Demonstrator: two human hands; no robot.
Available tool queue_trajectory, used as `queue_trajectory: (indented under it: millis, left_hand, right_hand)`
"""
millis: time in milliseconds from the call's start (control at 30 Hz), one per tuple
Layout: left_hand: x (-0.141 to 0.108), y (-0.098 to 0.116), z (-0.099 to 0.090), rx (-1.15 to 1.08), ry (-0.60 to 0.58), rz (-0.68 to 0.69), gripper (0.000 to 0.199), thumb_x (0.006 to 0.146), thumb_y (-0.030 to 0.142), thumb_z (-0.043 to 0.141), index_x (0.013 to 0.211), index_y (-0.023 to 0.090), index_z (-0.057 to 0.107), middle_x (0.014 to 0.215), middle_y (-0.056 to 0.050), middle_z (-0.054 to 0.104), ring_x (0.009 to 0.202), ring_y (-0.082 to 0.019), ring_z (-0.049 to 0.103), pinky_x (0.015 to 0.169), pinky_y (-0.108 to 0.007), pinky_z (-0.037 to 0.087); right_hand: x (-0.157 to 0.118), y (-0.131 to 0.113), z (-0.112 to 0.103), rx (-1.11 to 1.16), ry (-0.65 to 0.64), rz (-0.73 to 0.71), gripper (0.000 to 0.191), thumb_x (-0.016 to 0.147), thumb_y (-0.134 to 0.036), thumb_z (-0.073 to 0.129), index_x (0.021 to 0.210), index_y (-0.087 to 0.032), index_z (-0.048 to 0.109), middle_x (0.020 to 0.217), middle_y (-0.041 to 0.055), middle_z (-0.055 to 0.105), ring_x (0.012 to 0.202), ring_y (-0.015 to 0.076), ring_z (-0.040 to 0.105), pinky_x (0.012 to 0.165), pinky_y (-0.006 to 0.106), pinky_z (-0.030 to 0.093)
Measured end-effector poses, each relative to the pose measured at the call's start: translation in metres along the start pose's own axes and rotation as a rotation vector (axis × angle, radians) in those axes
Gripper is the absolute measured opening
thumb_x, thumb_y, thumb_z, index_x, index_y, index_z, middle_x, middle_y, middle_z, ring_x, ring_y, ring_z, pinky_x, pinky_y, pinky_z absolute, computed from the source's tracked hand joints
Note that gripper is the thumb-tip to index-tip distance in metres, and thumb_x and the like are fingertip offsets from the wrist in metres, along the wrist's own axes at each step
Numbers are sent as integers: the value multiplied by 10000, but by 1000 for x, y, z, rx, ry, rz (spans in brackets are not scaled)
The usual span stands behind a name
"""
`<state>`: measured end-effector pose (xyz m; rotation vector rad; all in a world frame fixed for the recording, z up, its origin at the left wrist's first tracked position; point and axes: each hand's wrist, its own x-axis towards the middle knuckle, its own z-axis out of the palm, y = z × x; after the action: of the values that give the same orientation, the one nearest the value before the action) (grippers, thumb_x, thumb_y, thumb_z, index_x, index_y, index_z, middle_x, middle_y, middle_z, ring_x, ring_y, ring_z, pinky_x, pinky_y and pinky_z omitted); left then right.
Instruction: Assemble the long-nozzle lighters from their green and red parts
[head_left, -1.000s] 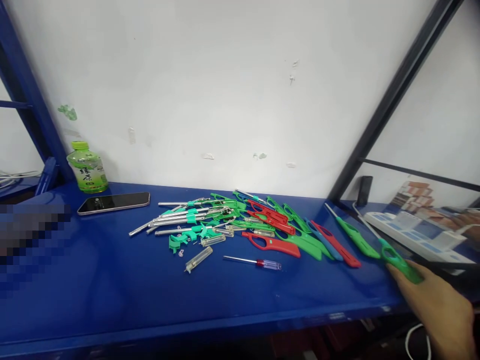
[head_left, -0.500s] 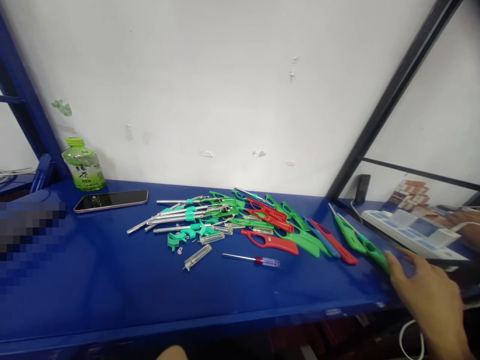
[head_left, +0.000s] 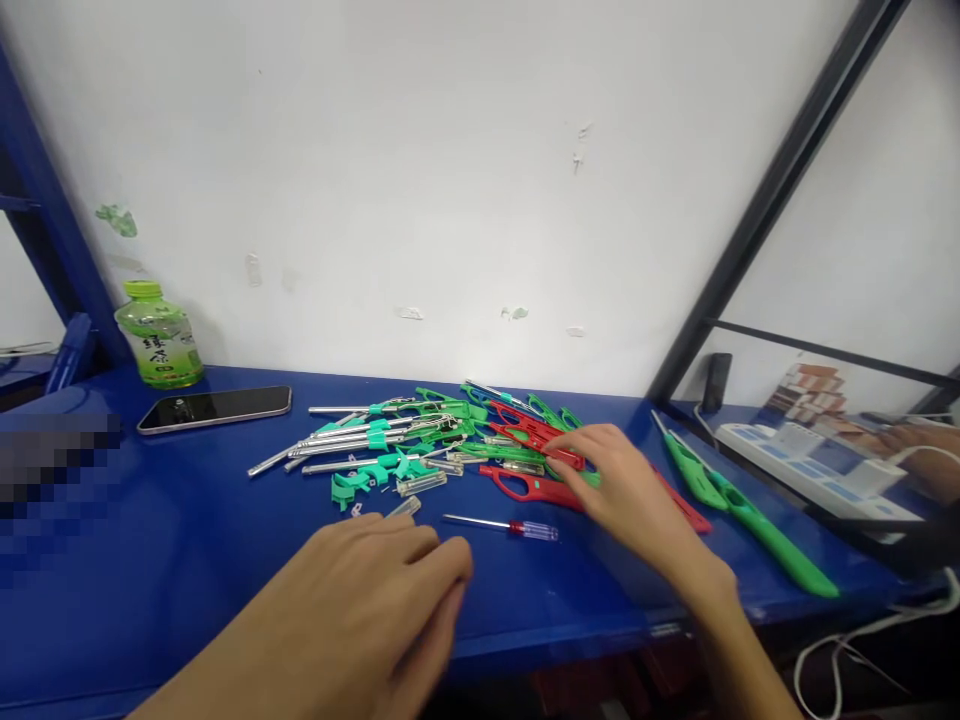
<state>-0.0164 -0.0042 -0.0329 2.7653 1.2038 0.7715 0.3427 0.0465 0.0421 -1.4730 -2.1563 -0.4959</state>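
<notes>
My right hand (head_left: 626, 490) reaches over the pile, thumb and forefinger apart beside a red lighter shell half (head_left: 536, 432). Whether it touches that shell is unclear. Just below lies another red shell half (head_left: 536, 488), partly covered by my thumb. My left hand (head_left: 367, 610) is bent over the table's front, fingertips hidden beneath it, close to a clear fuel tank (head_left: 406, 507). Metal lighter tubes (head_left: 352, 437) and teal triggers (head_left: 349, 488) lie left of the shells. A screwdriver (head_left: 517, 528) with a purple handle rests between my hands.
Two green lighter pieces (head_left: 776, 540) lie at the right on the blue table (head_left: 187, 550). A phone (head_left: 217, 405) and green tea bottle (head_left: 159, 340) stand at the left. Beyond the dark post is a power strip (head_left: 810, 475), with another person's hand (head_left: 930, 450) nearby.
My right hand has let go of the green lighter piece at the right and moved left to the pile. My left hand has come up into view from the bottom edge.
</notes>
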Motion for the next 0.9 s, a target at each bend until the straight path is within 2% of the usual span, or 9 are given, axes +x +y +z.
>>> queue_trajectory:
  millis: [67, 133, 167, 267, 333, 400, 500, 667, 900]
  left_hand:
    - [41, 16, -43, 84, -189, -21, 362, 1051, 229, 448, 1179, 314, 777, 1104, -77, 805, 932, -289, 769, 871, -422, 627]
    - [60, 19, -66, 133, -214, -128, 358, 1059, 250, 440, 1200, 290, 766, 1128, -95, 791, 871, -273, 773, 769, -380, 624]
    - [63, 15, -71, 171, -196, -192, 347, 1044, 257, 473, 1255, 284, 748, 1192, -110, 774, 865, -269, 776, 743, -362, 617]
    - [58, -9, -70, 341, -161, -516, 351, 1024, 315, 529, 1313, 244, 714, 1346, -195, 677, 596, -211, 699, 542, -339, 534]
    - [58, -26, -71, 385, -83, -689, 349, 1049, 325, 462, 1273, 210, 704, 1296, -199, 652, 520, -192, 647, 484, -335, 483]
    - [65, -39, -75, 338, 17, -666, 404, 1090, 310, 356, 1327, 205, 665, 1260, -176, 641, 539, -193, 655, 523, -348, 496]
    - [76, -54, -83, 392, -31, -519, 490, 1112, 275, 245, 1273, 192, 700, 1203, -167, 656, 742, -288, 734, 636, -400, 522]
    - [78, -73, -74, 380, -172, -410, 399, 1074, 235, 389, 1178, 234, 775, 1135, -124, 694, 928, -300, 751, 679, -361, 517]
    - [73, -81, -62, 415, -217, -359, 391, 1053, 174, 419, 1122, 221, 801, 1070, -142, 702, 953, -313, 725, 688, -353, 507]
  right_hand:
    - [23, -11, 8, -3, -120, -124, 169, 1072, -287, 644, 1170, -275, 781, 1180, 66, 798, 1159, 275, 678, 1000, 405, 529]
    - [40, -18, 14, -33, -208, -202, 182, 1048, -210, 659, 1179, -248, 781, 1191, 93, 788, 1161, 300, 670, 1002, 441, 508]
    - [47, -20, 16, -52, -243, -230, 184, 1037, -177, 658, 1162, -232, 781, 1169, 102, 789, 1141, 308, 674, 987, 448, 500]
    - [59, -22, 20, -103, -314, -282, 154, 1021, -140, 651, 1087, -209, 771, 1052, 101, 801, 1061, 304, 692, 953, 443, 472]
    - [62, -22, 21, -128, -334, -294, 115, 1026, -163, 649, 1040, -208, 754, 995, 93, 806, 1023, 298, 702, 960, 442, 453]
    - [62, -22, 21, -144, -342, -293, 104, 1035, -182, 637, 1003, -207, 734, 974, 91, 808, 1005, 297, 712, 976, 450, 438]
    - [61, -22, 21, -148, -340, -283, 109, 1041, -175, 610, 1004, -198, 710, 984, 96, 808, 1013, 300, 724, 1006, 464, 424]
    - [57, -17, 25, -101, -315, -266, 107, 996, -143, 618, 1077, -186, 674, 1053, 102, 792, 1051, 297, 724, 1064, 486, 415]
    - [56, -9, 23, -4, -217, -226, 247, 952, -80, 566, 1114, -229, 677, 1119, 72, 749, 1100, 273, 689, 1051, 448, 448]
